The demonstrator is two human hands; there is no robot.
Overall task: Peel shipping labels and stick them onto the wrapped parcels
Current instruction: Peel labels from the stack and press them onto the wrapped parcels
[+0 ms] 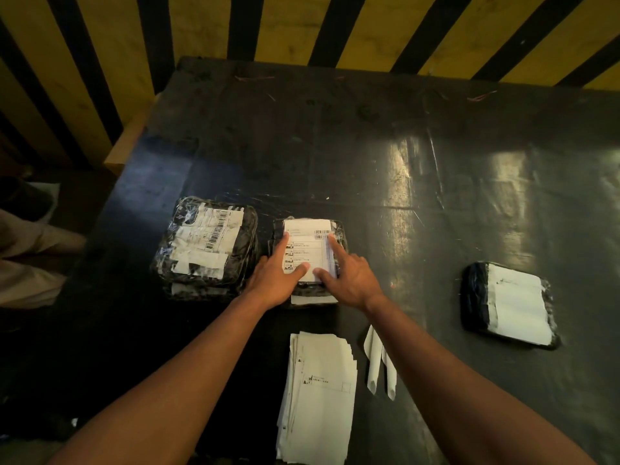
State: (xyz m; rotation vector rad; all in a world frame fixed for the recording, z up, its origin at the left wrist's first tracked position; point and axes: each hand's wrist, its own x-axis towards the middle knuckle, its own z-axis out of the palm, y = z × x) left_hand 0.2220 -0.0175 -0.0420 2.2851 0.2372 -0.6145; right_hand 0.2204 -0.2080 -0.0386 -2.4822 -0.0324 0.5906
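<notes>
A white shipping label lies on top of a black wrapped parcel at the table's centre. My left hand presses flat on the label's left side, index finger and thumb stretched out. From the other side, my right hand presses the label's right edge with straight fingers. A stack of label sheets lies near me between my forearms. To the left stands a pile of parcels carrying taped labels. Another black parcel with a white sheet rests at the right.
Two peeled white backing strips lie just right of the sheet stack. The table is dark and glossy. A yellow and black striped wall rises behind it. Someone's clothed leg shows at the left edge.
</notes>
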